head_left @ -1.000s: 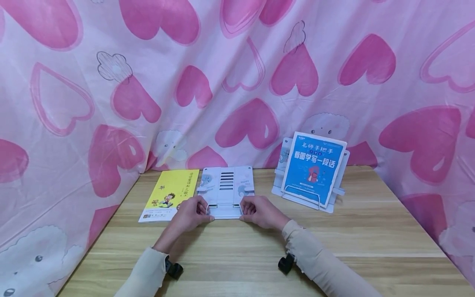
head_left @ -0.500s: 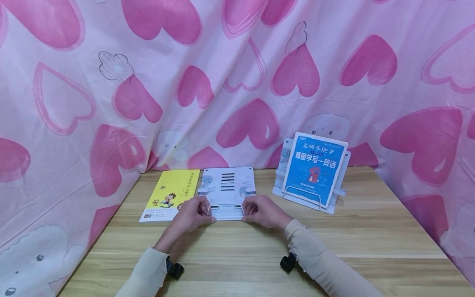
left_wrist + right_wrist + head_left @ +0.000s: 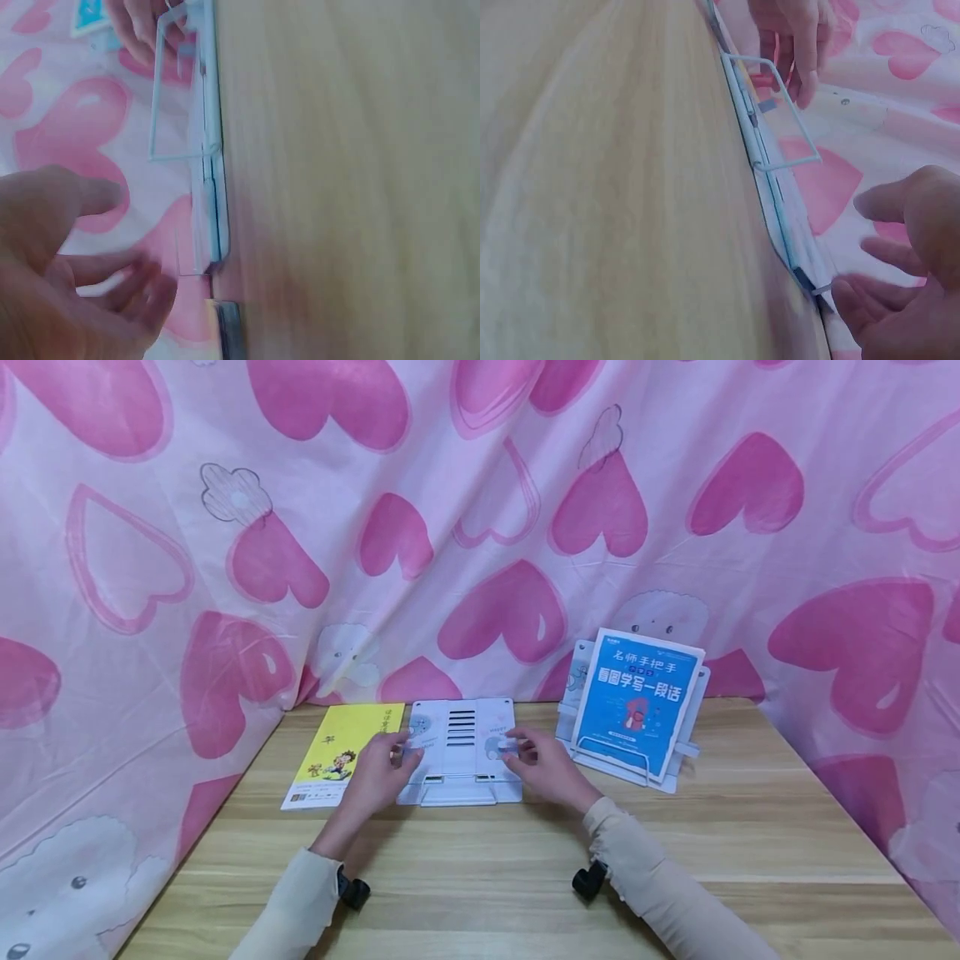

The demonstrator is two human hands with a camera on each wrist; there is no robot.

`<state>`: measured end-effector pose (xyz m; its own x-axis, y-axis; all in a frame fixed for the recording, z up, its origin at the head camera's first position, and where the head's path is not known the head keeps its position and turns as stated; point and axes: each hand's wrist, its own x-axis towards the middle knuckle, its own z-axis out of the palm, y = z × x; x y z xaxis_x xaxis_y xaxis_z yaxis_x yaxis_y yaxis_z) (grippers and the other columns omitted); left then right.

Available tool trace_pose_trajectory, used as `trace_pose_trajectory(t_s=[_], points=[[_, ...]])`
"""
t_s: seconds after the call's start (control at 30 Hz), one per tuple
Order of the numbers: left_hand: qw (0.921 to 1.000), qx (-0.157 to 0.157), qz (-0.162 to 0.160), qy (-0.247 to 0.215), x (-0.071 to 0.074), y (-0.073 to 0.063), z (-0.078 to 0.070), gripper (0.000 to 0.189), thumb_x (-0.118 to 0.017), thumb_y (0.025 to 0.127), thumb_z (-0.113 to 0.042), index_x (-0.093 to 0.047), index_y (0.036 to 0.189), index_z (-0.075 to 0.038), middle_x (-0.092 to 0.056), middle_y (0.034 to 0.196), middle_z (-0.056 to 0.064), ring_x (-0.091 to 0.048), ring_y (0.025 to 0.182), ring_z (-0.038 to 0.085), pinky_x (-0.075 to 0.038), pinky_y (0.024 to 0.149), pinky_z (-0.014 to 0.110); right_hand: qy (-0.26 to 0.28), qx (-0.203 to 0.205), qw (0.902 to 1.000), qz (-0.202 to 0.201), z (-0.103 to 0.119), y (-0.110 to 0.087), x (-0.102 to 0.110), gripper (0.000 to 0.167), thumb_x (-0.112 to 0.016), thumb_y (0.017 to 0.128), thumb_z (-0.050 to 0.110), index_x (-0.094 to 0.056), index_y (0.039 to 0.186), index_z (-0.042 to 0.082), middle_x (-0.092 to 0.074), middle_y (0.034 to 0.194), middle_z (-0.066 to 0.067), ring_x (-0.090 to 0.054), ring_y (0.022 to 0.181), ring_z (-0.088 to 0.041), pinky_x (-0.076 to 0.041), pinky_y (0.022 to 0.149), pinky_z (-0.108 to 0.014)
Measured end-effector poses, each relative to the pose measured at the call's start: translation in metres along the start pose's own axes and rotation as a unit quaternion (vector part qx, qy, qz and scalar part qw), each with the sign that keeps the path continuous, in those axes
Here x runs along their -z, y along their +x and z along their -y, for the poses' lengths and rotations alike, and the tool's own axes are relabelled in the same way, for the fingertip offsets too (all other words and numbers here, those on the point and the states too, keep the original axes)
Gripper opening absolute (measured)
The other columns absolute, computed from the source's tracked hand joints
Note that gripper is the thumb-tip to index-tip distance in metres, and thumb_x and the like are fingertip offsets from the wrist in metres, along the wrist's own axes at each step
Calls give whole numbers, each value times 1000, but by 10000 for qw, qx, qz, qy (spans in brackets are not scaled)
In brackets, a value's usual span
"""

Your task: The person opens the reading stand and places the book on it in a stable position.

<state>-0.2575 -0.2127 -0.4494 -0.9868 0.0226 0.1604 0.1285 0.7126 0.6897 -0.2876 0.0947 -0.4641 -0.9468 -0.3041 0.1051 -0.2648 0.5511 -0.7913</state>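
Note:
A pale folding book stand [image 3: 461, 764], printed with small cartoon figures and cut with dark slots, lies flat on the table. Its wire page holder [image 3: 799, 120] sticks up from the near edge in both wrist views. At the stand's left side, my left hand [image 3: 375, 768] hovers with thumb and fingers spread apart, partly overlapping a yellow book [image 3: 337, 743]. My right hand [image 3: 551, 768] is at the opposite side, fingers bent loosely around the small side tab [image 3: 821, 289], with thumb and fingers apart in the right wrist view. Neither palm contains anything.
Back right, a second book stand [image 3: 566, 747] props up a blue book [image 3: 633, 693] behind its wire holder. A pink heart-patterned curtain [image 3: 480, 568] hangs along the back and sides of the wooden table [image 3: 472, 877].
Both hands have released the wire page holder at the stand's near edge and moved up and outward to its sides. The stand and books keep their places.

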Motion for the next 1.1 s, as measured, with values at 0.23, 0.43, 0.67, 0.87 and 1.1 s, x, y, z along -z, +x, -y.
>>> trace_pose_trajectory(t_s=[0.23,0.43,0.67,0.87,1.1], points=[[9972,490,571,46,6,5,16,63,-67,108,-30,-48,161,-3,-63,147,18,-61,120,30,-57,99,42,-179,-326,9992,113,-7,-1,-3,68,-73,104,32,-48,163,12,-63,145,-10,-58,119,-26,-56,111,-48],[9960,550,608,-343,5,6,19,60,-68,108,-25,-50,160,-2,-69,134,16,-65,114,26,-60,98,40,-150,-330,9992,157,-3,-2,-4,65,-73,104,31,-50,162,12,-63,144,-11,-57,120,-27,-54,112,-49],[9937,725,555,-655,8,7,22,55,-68,107,-18,-53,158,-3,-68,141,17,-67,121,27,-59,106,45,680,-735,9950,57,-2,1,-2,64,-76,102,24,-51,160,15,-59,159,-12,-60,140,-32,-49,121,-54],[9907,970,342,-893,10,9,24,49,-67,108,-27,-60,153,-8,-64,151,16,-64,131,32,-56,112,49,1373,-1071,9845,-212,-6,7,2,66,-78,100,18,-50,159,15,-65,154,-10,-64,141,-32,-49,121,-54],[9802,1281,8,-1509,9,12,25,47,-60,112,-35,-60,154,-12,-64,150,12,-62,130,28,-54,110,42,1659,-931,9799,-593,-5,5,9,54,-72,104,16,-55,155,14,-72,143,-12,-67,137,-33,-54,117,-54]])
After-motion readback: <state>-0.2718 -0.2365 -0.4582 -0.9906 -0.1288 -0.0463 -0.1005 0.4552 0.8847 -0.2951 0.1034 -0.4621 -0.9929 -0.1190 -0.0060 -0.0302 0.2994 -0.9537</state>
